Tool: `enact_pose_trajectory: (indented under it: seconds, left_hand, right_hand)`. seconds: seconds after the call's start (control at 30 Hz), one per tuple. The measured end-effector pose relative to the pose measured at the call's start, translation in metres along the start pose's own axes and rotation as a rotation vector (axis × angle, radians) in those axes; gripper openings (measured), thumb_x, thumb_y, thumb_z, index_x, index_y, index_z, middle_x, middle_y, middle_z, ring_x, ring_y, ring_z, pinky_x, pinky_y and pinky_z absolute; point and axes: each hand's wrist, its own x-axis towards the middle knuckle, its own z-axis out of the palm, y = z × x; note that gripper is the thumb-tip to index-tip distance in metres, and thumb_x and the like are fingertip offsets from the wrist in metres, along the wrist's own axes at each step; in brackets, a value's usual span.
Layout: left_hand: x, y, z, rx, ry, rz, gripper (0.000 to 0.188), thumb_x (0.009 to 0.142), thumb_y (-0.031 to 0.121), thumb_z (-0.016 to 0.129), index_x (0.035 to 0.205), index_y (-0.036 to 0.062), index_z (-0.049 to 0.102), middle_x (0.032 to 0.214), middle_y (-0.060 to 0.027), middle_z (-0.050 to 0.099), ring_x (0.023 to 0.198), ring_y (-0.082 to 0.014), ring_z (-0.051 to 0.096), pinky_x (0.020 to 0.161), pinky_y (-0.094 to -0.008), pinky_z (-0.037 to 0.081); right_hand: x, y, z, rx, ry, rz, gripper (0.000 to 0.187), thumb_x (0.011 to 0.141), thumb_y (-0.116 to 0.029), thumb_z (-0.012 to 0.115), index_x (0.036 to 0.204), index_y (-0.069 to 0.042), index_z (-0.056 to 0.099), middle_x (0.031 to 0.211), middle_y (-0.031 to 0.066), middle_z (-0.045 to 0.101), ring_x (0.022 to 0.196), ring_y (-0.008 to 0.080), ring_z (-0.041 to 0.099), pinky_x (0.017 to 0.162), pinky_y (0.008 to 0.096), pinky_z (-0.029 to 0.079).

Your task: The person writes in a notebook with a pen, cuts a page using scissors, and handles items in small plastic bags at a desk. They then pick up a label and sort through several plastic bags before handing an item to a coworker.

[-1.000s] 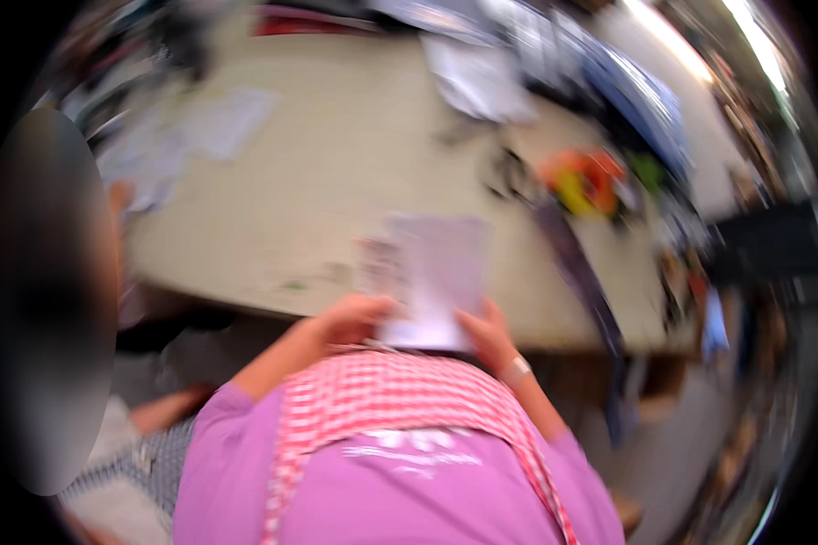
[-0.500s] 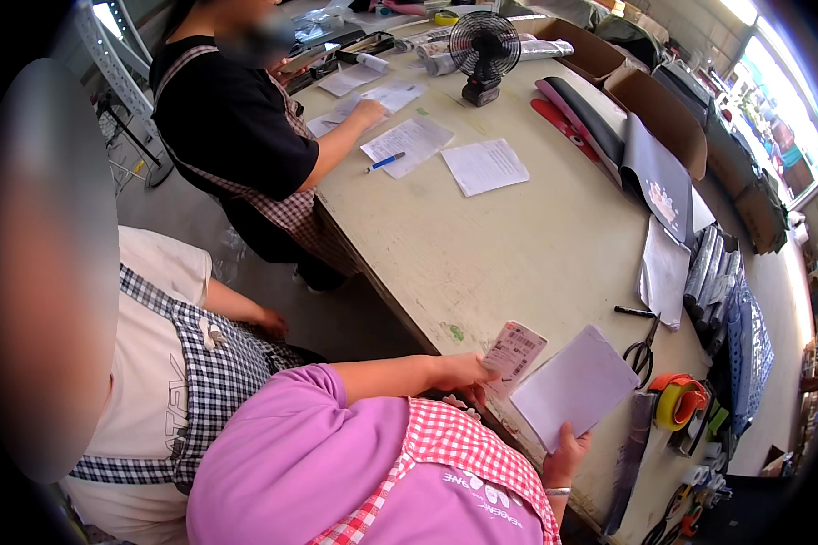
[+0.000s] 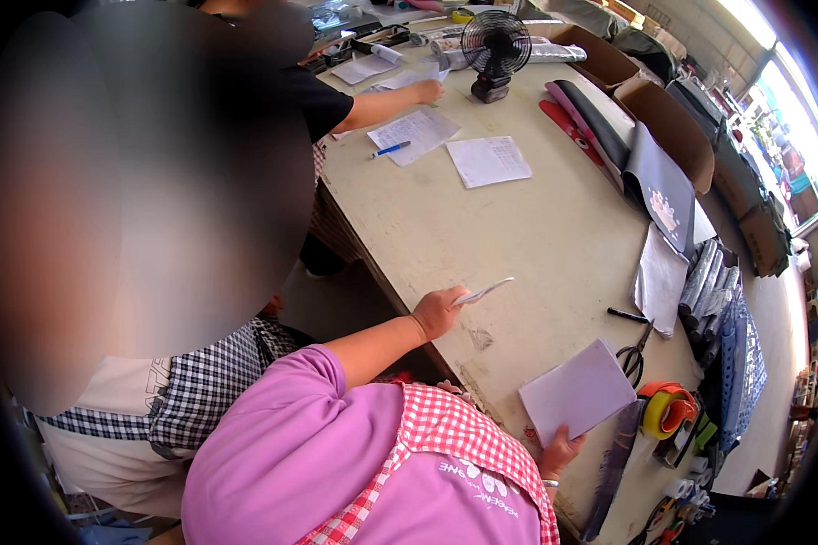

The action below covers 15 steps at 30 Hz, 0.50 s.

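Observation:
My left hand (image 3: pixel 439 312) reaches over the near left edge of the table, fingers closed on a thin printed card (image 3: pixel 486 290). The card is tilted almost edge-on, so its face hardly shows and I cannot tell whether it is one piece or several. My right hand (image 3: pixel 562 451), with a band at the wrist, grips a white paper pad or stack of sheets (image 3: pixel 580 391) by its lower edge. The pad is over the table's near right part, beside black-handled scissors (image 3: pixel 633 354).
On the table (image 3: pixel 518 236) stand a black fan (image 3: pixel 495 50) and rolls of tape (image 3: pixel 671 409). Papers (image 3: pixel 489 162), a blue pen (image 3: pixel 391 150) and dark folded sheets (image 3: pixel 654 182) lie farther off. A co-worker in a checked apron (image 3: pixel 214 391) stands left; another's arm (image 3: pixel 386 106) reaches over papers.
My left hand has moved forward and left with the card, turning it from face-up to nearly edge-on. The pad in my right hand has shifted slightly. The co-worker at left is closer.

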Motion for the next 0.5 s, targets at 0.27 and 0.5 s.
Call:
enact_pose_trajectory:
  seconds: [0.27, 0.5]
  left_hand:
    - [-0.004, 0.001, 0.006, 0.049, 0.082, 0.087, 0.023, 0.076, 0.001, 0.054, 0.097, 0.0101, 0.056, 0.085, -0.0122, 0.063, 0.08, -0.0346, 0.061, 0.068, -0.0411, 0.05]
    - [-0.005, -0.001, 0.007, 0.079, 0.041, 0.031, 0.028, 0.074, -0.002, 0.054, 0.099, 0.01, 0.056, 0.086, -0.0126, 0.063, 0.08, -0.0345, 0.061, 0.068, -0.0409, 0.05]
  right_hand:
    - [0.01, 0.012, -0.008, 0.068, -0.052, 0.091, 0.039, 0.088, -0.002, 0.052, 0.125, 0.006, 0.041, 0.119, 0.0133, 0.053, 0.106, 0.0215, 0.052, 0.094, 0.0335, 0.04]
    - [0.009, 0.023, -0.01, 0.059, -0.031, 0.065, 0.04, 0.086, -0.001, 0.054, 0.123, 0.007, 0.043, 0.119, 0.0135, 0.054, 0.107, 0.0216, 0.051, 0.095, 0.0337, 0.039]
